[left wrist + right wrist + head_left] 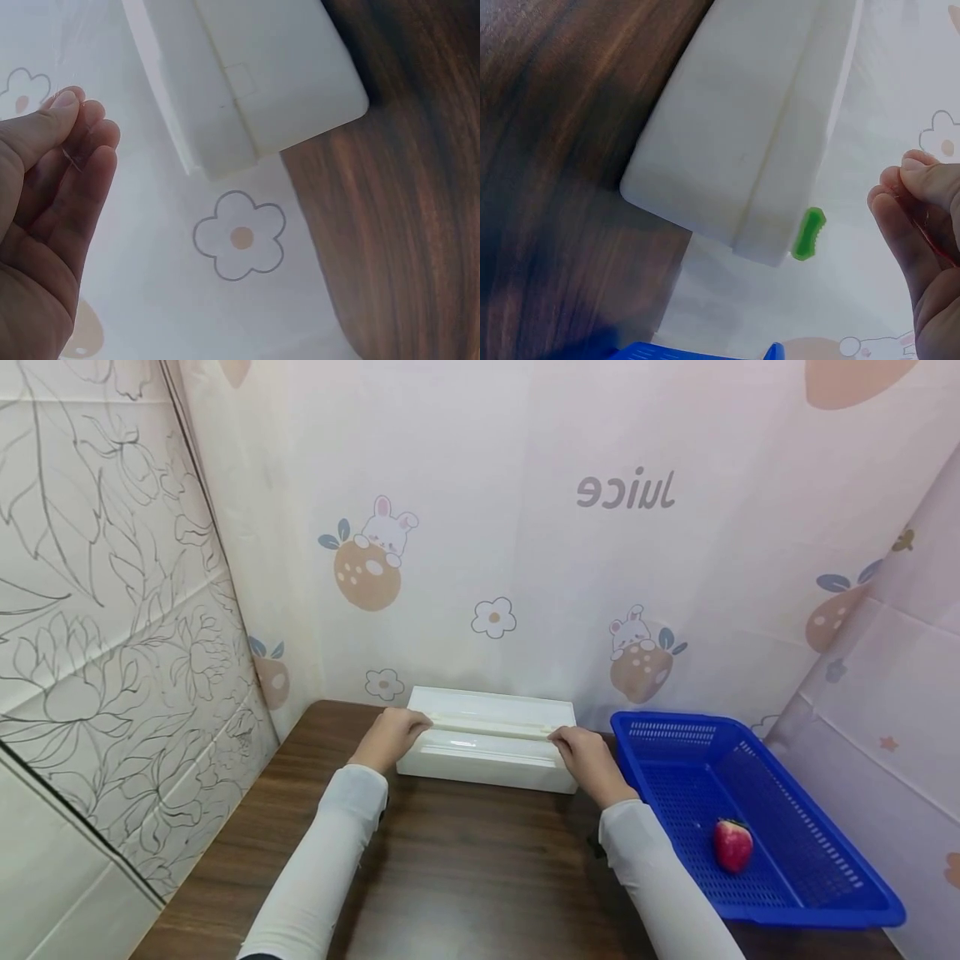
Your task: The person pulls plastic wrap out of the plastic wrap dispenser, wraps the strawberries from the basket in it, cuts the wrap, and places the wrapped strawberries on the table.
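A long white plastic-wrap dispenser (487,770) lies at the back of the table. My left hand (388,737) is at its left end, and thumb and fingertips pinch a thin, see-through film (73,160). At the opposite end, my right hand (592,762) pinches the film as well. The film is so transparent that its full extent cannot be made out. Along the top of the dispenser runs a cream strip (491,727). A small green slider (808,234) sticks out at the dispenser's right end in the right wrist view.
To the right stands a blue plastic basket (817,827) with a red apple-like fruit (732,846) inside. Brown wood grain covers the table (480,860). Behind the dispenser hangs a printed curtain (487,527), and a flower-patterned panel (112,610) closes the left side.
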`<state>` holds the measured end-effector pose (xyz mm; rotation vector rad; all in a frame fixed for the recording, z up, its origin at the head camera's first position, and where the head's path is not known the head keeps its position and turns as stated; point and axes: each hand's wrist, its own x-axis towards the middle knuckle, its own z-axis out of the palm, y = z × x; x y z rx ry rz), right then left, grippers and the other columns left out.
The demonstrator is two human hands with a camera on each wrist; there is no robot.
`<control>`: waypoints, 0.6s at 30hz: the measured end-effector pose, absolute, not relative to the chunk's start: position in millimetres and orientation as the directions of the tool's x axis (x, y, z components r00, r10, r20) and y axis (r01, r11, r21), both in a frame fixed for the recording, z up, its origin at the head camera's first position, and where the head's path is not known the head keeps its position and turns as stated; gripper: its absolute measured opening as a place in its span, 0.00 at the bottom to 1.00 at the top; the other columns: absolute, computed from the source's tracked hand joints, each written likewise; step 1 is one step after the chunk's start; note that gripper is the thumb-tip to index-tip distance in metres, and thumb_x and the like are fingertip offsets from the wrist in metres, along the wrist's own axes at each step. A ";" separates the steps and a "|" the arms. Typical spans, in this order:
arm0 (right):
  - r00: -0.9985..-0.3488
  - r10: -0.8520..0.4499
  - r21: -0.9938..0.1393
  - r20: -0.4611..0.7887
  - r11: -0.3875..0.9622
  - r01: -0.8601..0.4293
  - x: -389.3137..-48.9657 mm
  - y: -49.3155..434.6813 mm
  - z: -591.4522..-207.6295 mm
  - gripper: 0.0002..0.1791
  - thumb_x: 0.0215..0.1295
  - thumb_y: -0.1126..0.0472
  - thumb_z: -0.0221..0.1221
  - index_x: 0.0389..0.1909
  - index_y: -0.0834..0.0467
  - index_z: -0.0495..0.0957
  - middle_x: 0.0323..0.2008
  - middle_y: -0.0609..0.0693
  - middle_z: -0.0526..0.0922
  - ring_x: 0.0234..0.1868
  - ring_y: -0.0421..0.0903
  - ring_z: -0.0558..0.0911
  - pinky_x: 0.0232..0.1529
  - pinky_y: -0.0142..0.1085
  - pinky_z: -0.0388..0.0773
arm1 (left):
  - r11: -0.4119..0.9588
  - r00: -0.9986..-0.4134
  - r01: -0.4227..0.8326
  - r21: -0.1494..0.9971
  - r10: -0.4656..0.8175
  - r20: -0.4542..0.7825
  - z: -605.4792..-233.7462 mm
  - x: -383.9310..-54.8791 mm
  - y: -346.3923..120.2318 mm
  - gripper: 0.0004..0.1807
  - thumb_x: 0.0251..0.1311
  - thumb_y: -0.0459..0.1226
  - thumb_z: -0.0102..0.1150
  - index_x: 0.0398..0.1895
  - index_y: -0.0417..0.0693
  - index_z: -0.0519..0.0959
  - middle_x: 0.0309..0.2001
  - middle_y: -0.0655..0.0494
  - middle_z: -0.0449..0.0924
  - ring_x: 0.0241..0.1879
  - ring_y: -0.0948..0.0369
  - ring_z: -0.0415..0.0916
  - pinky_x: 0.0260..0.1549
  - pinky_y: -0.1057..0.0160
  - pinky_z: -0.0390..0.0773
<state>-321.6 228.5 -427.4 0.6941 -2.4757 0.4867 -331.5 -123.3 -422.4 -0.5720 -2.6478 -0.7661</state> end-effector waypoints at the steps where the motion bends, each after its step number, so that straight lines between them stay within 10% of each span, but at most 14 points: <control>1: -0.726 -0.377 -0.190 0.575 0.802 -0.567 -321.5 228.6 -426.7 0.05 0.60 0.67 0.59 0.34 0.59 0.82 0.34 0.55 0.85 0.37 0.49 0.81 0.40 0.48 0.82 | 0.778 -0.866 0.459 0.430 0.284 0.411 -421.1 -330.9 -123.4 0.07 0.59 0.37 0.59 0.38 0.48 0.85 0.39 0.53 0.85 0.41 0.59 0.79 0.44 0.57 0.81; 18: -0.685 -0.391 -0.138 0.614 0.802 -0.581 -317.0 232.0 -405.5 0.05 0.61 0.65 0.59 0.36 0.59 0.83 0.34 0.54 0.85 0.35 0.48 0.82 0.37 0.47 0.82 | 0.789 -0.827 0.498 0.360 0.307 0.471 -401.6 -327.6 -128.1 0.09 0.61 0.40 0.57 0.39 0.48 0.84 0.38 0.55 0.85 0.39 0.61 0.79 0.43 0.59 0.81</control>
